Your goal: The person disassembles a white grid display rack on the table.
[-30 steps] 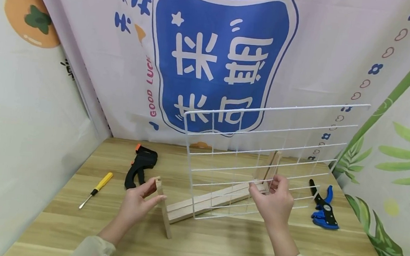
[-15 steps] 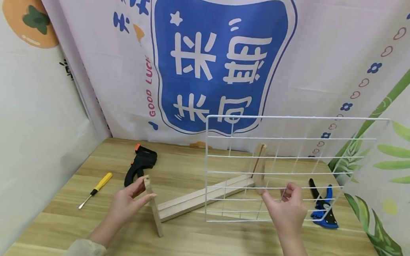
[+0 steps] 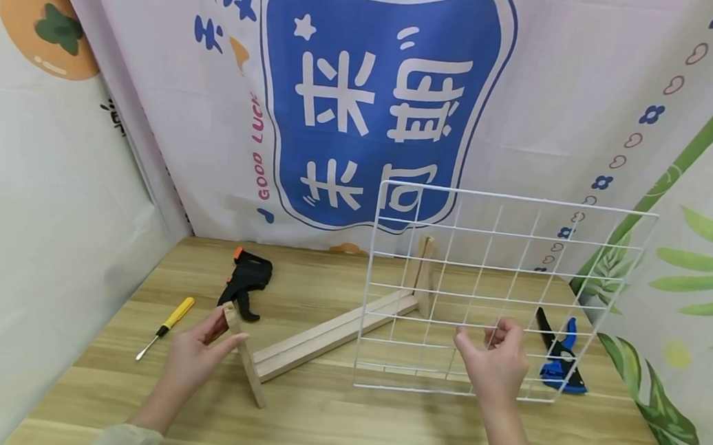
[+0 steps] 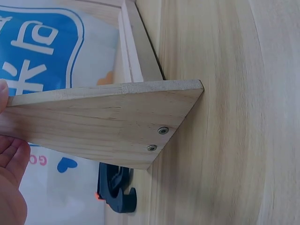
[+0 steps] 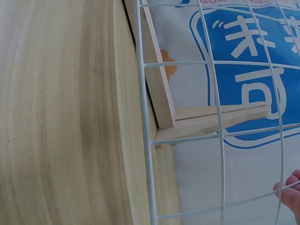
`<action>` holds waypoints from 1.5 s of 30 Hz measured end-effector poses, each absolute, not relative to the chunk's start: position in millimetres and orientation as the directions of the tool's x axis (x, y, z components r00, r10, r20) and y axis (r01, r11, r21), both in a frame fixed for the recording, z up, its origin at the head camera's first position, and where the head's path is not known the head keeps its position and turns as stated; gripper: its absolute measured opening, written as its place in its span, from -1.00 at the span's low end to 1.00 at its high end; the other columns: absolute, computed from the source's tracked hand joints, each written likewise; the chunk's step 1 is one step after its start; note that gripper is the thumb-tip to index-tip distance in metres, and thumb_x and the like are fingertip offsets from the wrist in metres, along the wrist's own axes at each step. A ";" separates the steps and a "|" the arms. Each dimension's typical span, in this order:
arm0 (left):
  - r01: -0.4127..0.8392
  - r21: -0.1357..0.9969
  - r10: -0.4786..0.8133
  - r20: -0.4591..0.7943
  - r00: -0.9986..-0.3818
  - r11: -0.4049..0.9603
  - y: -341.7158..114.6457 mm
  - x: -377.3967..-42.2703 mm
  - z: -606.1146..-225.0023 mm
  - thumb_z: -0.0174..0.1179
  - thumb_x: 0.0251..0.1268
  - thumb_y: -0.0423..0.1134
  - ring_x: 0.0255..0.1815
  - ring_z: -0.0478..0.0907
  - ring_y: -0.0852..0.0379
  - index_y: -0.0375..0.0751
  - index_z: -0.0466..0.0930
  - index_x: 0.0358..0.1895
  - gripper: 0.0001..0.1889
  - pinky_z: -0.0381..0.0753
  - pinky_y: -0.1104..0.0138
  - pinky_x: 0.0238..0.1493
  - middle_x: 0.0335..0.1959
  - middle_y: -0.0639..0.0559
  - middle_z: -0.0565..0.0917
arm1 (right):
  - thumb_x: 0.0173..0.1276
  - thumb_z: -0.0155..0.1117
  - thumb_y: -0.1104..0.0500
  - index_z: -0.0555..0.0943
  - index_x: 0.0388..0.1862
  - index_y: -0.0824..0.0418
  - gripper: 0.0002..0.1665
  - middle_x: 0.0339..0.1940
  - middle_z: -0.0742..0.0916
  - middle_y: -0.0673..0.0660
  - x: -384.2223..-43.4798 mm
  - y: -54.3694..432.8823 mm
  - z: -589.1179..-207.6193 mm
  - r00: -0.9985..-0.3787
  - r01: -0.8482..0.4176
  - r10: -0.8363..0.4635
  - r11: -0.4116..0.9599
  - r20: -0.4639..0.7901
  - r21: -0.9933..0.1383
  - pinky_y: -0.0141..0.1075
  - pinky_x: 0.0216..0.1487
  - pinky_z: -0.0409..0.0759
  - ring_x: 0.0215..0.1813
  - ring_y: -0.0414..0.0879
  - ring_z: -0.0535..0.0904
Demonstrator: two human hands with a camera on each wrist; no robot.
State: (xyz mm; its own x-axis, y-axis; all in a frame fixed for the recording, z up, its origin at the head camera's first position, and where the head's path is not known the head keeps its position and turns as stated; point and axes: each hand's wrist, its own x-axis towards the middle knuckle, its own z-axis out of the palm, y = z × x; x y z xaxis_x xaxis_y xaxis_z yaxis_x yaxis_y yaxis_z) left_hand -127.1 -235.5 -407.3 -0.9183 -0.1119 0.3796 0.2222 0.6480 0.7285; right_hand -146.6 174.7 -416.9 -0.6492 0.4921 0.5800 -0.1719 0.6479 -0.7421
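A pale wooden frame stands on the table, made of a long grooved bar (image 3: 336, 335) with a board across each end. My left hand (image 3: 188, 359) pinches the top of the near-left end board (image 3: 246, 359) between thumb and fingers. Two screw heads (image 4: 162, 130) show on that board's outer face in the left wrist view. My right hand (image 3: 498, 363) pinches a wire of a white wire grid panel (image 3: 477, 297), which it holds upright. The panel stands in front of the frame's right end board (image 3: 425, 282), seen through the mesh.
A yellow screwdriver (image 3: 177, 313) and a black clamp (image 3: 250, 277) with orange tips lie left on the table (image 3: 342, 428). A blue and black plier-like tool (image 3: 561, 357) lies right, partly behind the grid. Printed cloth (image 3: 539, 90) hangs behind the table.
The wooden frame has slid left with my left hand. The wire grid has moved right and turned to face me more squarely; my right hand has moved right too.
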 end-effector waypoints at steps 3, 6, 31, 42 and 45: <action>0.222 0.723 -0.121 0.389 -0.913 0.654 -239.5 -126.6 -406.5 0.41 -0.03 -0.31 -0.07 0.56 -0.19 -0.60 0.38 0.13 -0.35 0.50 0.68 -0.23 -0.08 -0.38 0.58 | -0.21 0.54 0.20 0.41 -0.22 0.39 -0.38 -0.49 0.60 0.18 -147.9 174.3 -419.9 -0.643 -0.166 0.502 0.646 0.578 -0.745 -0.76 -0.48 0.27 -0.46 0.01 0.54; 0.206 0.719 -0.131 0.383 -0.914 0.664 -243.4 -126.1 -406.5 0.40 -0.01 -0.28 -0.06 0.56 -0.18 -0.57 0.39 0.13 -0.36 0.45 0.75 -0.25 -0.07 -0.36 0.59 | -0.22 0.54 0.21 0.40 -0.23 0.39 -0.39 -0.49 0.59 0.21 -149.2 174.0 -422.9 -0.631 -0.165 0.508 0.651 0.586 -0.741 -0.75 -0.47 0.26 -0.46 -0.02 0.53; 0.066 0.697 -0.252 0.343 -0.905 0.714 -264.7 -114.6 -401.9 0.41 0.00 -0.17 -0.06 0.55 -0.10 -0.49 0.41 0.16 -0.33 0.59 0.51 -0.28 -0.05 -0.35 0.57 | -0.13 0.49 0.23 0.38 -0.10 0.44 -0.36 -0.42 0.55 0.20 -160.8 171.0 -444.0 -0.700 -0.153 0.473 0.632 0.535 -0.759 -0.65 -0.43 0.35 -0.38 -0.01 0.49; 0.035 0.712 -0.294 0.333 -0.896 0.701 -272.5 -113.5 -401.4 0.41 0.00 -0.18 -0.08 0.55 0.01 -0.46 0.41 0.16 -0.34 0.45 0.73 -0.29 -0.07 -0.34 0.57 | -0.12 0.50 0.20 0.38 -0.05 0.46 -0.31 -0.40 0.55 0.22 -172.9 171.1 -446.4 -0.737 -0.118 0.459 0.635 0.495 -0.764 -0.18 -0.34 0.49 -0.35 0.04 0.48; 0.003 0.709 -0.300 0.301 -0.905 0.705 -273.5 -112.7 -400.7 0.39 0.02 -0.15 -0.03 0.52 -0.19 -0.47 0.37 0.18 -0.31 0.52 0.48 -0.22 -0.05 -0.35 0.55 | -0.13 0.50 0.20 0.39 -0.06 0.47 -0.30 -0.41 0.55 0.23 -176.7 170.9 -448.5 -0.727 -0.123 0.462 0.640 0.508 -0.758 -0.17 -0.35 0.50 -0.37 0.04 0.48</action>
